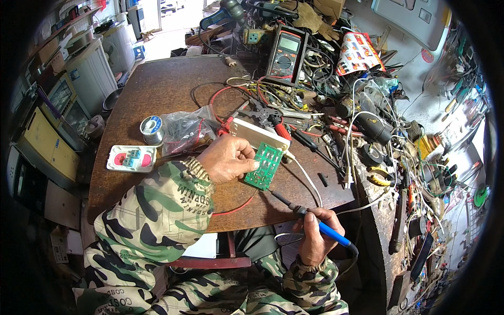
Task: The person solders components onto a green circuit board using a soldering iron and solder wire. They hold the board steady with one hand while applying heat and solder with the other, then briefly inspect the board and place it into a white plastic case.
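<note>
My left hand pinches the left edge of a small green circuit board, tilted so its soldered side shows. In my right hand is a soldering iron with a blue handle, held like a pen. Its dark tip points up and left, close to the board's lower edge; whether they touch I cannot tell. Behind the board lies a long cream-coloured casing. A spool of solder stands to the left, beside a clear plastic bag. Nearer is an open white case with pink inside.
A multimeter leans at the back of the brown table. Pliers and a screwdriver lie behind the board. Tangled cables, tools and parts pile up along the right. A white cord and a red wire cross the table.
</note>
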`<state>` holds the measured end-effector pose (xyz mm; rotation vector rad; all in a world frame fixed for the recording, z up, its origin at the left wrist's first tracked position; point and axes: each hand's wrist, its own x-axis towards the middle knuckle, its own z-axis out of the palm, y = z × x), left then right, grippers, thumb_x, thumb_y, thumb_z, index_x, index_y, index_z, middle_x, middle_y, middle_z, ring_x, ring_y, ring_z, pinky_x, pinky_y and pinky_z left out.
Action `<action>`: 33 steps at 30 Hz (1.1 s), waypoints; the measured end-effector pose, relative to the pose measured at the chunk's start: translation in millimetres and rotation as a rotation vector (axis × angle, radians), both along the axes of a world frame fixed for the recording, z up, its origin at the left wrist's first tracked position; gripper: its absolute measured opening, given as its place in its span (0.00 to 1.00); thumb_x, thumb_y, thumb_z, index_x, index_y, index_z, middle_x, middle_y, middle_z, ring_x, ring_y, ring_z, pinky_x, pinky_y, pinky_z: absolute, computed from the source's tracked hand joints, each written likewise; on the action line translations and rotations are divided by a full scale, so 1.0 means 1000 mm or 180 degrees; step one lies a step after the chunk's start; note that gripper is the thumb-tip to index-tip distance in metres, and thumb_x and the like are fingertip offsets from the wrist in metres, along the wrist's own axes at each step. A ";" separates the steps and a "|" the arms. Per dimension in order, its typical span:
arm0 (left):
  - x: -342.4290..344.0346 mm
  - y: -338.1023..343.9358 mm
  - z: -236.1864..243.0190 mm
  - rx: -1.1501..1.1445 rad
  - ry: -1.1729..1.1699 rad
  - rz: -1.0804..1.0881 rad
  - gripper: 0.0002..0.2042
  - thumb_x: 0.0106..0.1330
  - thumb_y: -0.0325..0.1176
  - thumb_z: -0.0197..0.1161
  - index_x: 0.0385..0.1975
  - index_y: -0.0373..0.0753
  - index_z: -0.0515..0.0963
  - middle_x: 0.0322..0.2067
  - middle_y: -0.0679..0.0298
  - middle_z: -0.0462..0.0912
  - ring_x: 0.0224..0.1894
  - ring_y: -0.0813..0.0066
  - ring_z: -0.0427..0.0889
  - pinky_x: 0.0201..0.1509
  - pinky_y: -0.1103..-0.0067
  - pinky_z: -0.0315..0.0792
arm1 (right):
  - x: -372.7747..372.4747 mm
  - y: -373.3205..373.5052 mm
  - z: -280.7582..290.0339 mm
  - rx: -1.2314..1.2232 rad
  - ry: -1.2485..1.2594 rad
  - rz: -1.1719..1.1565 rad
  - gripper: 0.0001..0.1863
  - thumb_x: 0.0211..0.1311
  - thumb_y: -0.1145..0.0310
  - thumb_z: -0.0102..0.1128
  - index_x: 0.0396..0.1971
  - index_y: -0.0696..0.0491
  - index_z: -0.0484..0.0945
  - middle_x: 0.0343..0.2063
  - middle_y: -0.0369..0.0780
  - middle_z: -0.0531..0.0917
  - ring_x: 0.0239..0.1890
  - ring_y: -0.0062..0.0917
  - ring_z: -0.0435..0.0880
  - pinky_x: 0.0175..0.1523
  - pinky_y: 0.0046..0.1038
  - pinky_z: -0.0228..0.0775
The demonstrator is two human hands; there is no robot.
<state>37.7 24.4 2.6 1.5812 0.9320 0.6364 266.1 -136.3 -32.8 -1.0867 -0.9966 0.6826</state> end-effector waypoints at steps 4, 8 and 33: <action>-0.001 0.001 -0.002 0.0014 -0.0039 -0.0001 0.11 0.66 0.30 0.69 0.41 0.29 0.78 0.31 0.66 0.83 0.31 0.85 0.81 0.32 0.84 0.75 | -0.002 -0.002 0.005 -0.0035 -0.0057 -0.0007 0.07 0.64 0.74 0.64 0.34 0.63 0.77 0.25 0.44 0.83 0.20 0.22 0.81 0.28 0.22 0.74; -0.005 -0.005 0.004 0.0027 -0.0057 0.0144 0.10 0.65 0.29 0.70 0.39 0.29 0.79 0.31 0.65 0.83 0.32 0.84 0.81 0.33 0.83 0.75 | 0.004 0.002 -0.007 0.0450 -0.0755 0.0073 0.05 0.64 0.76 0.61 0.35 0.63 0.78 0.25 0.43 0.82 0.22 0.21 0.81 0.30 0.22 0.74; 0.003 0.001 -0.004 0.0094 -0.0012 -0.0003 0.11 0.66 0.31 0.71 0.40 0.30 0.78 0.32 0.67 0.82 0.33 0.86 0.79 0.35 0.85 0.73 | -0.011 0.004 -0.003 0.0325 -0.0856 -0.0080 0.06 0.54 0.76 0.68 0.31 0.62 0.82 0.23 0.43 0.84 0.23 0.24 0.81 0.32 0.24 0.71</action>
